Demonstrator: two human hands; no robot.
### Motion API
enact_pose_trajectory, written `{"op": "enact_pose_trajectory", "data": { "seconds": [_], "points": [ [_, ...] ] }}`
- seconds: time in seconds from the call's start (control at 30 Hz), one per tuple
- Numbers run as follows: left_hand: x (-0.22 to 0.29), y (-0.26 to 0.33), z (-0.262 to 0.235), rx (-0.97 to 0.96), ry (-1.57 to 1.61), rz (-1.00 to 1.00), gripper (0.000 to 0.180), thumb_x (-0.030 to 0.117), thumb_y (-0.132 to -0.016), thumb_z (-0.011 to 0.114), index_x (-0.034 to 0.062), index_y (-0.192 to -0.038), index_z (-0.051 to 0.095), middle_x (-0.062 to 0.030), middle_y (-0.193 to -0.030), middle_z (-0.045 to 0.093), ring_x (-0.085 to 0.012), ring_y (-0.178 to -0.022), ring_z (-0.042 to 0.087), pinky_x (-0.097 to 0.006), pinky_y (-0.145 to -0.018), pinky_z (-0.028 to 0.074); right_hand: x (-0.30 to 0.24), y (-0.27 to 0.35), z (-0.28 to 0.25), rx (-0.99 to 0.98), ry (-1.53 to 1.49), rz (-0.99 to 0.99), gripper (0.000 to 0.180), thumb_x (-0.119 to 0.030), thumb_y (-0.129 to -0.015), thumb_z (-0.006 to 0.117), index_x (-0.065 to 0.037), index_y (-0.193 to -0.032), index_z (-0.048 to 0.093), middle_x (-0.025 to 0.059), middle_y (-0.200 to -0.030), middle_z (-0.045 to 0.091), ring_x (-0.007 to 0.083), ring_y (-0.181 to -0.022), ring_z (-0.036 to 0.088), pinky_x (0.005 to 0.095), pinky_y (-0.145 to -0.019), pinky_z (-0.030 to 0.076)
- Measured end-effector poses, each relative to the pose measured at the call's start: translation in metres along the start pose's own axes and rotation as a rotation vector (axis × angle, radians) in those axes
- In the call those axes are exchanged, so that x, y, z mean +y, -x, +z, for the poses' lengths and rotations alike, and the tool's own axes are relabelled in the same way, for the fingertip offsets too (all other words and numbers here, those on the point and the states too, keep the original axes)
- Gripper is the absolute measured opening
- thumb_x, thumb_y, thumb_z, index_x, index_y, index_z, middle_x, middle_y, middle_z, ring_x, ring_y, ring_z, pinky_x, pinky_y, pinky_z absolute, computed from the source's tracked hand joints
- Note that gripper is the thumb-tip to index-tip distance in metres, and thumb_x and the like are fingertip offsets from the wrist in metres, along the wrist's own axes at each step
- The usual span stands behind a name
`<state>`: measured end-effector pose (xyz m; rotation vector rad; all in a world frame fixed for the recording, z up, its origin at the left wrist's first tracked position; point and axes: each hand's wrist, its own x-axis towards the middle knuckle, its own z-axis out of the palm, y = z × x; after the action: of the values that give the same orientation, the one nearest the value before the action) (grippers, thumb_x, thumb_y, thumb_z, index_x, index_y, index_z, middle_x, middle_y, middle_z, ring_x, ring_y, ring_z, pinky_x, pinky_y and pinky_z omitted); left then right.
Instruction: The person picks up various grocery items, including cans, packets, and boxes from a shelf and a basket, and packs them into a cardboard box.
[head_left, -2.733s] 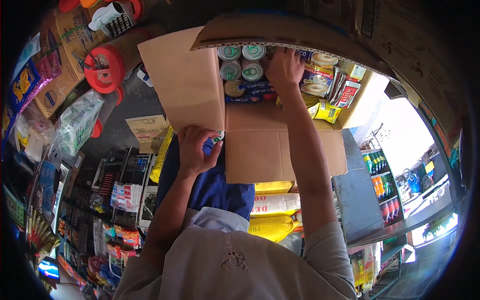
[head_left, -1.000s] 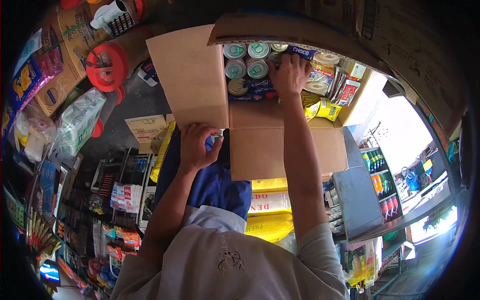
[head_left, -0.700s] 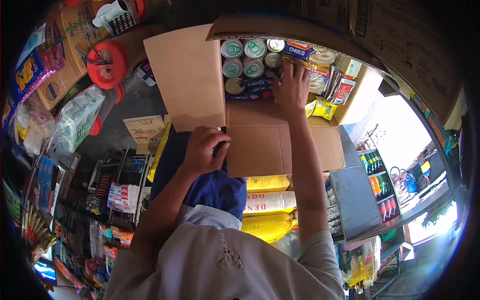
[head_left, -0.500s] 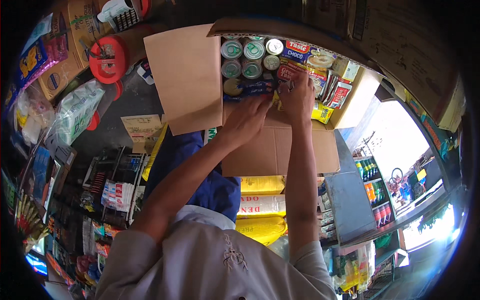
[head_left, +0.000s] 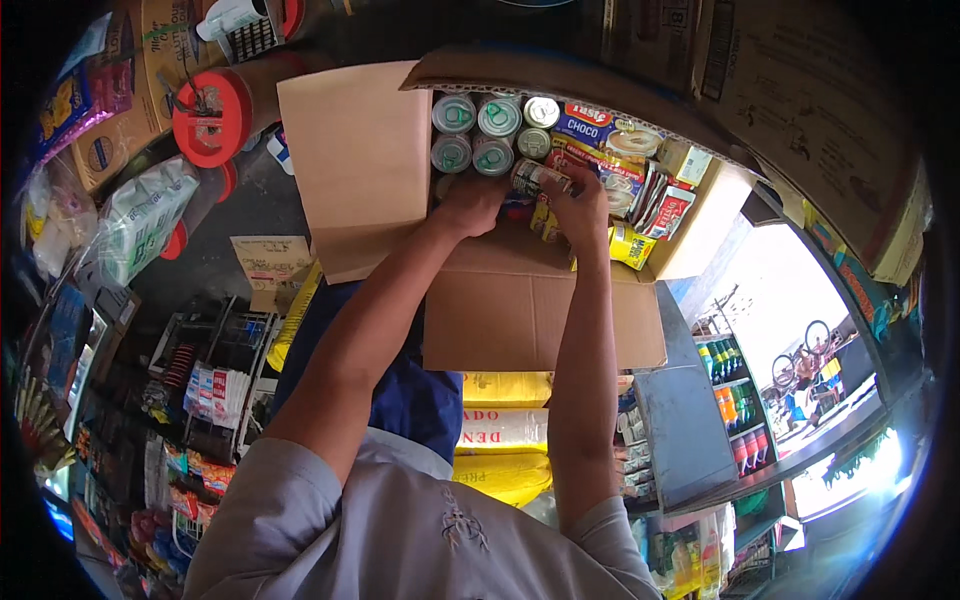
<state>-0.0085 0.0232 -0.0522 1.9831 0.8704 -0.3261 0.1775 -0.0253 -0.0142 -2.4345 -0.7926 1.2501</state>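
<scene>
Open cardboard box [head_left: 540, 300] with its flaps folded outward, seen from above by someone standing at the person's shoulder; it is the largest item and sits in front of the person's chest, above stacked yellow sacks [head_left: 505, 470]. The left flap [head_left: 355, 170] stands wide and bare. Inside, the far-left corner holds upright tins [head_left: 475, 130] packed in rows, lids showing; to their right lie flat packets and small cartons [head_left: 625, 170], some tilted on edge. The box appears largely filled (judging from the rows, only the near edge of the interior looks unsettled), so what is left seems to be seating the last pieces rather than bulk loading.

Right hand [head_left: 578, 205]: its grip is closed round a single can [head_left: 538, 177] lying on its side, just beside the upright tins and not yet standing among them. Left hand [head_left: 468, 205]: fingers curled down into the box near the front row of tins; whether that grip has hold of anything cannot be told, since the fingertips are hidden.

Surroundings: red tape dispenser [head_left: 212, 118] and bagged goods [head_left: 140, 215] on the dark surface to the left; drink bottles [head_left: 735, 400] on shelving at right.
</scene>
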Motion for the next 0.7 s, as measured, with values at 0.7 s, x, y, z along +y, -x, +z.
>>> {"op": "enact_pose_trajectory", "data": {
  "seconds": [0.7],
  "points": [
    [0.000,-0.006,-0.004,-0.058,0.090,-0.065,0.062,0.006,-0.077,0.067,0.0149,-0.137,0.055,-0.0188,-0.116,0.067,-0.0354,-0.107,0.065,-0.047,-0.090,0.053,-0.011,0.011,0.003,0.134,0.101,0.239,0.055,-0.042,-0.077,0.080,0.002,-0.107,0.065,0.0249,-0.105,0.068,0.0409,-0.102,0.065,0.0448,-0.090,0.050]
  ]
}}
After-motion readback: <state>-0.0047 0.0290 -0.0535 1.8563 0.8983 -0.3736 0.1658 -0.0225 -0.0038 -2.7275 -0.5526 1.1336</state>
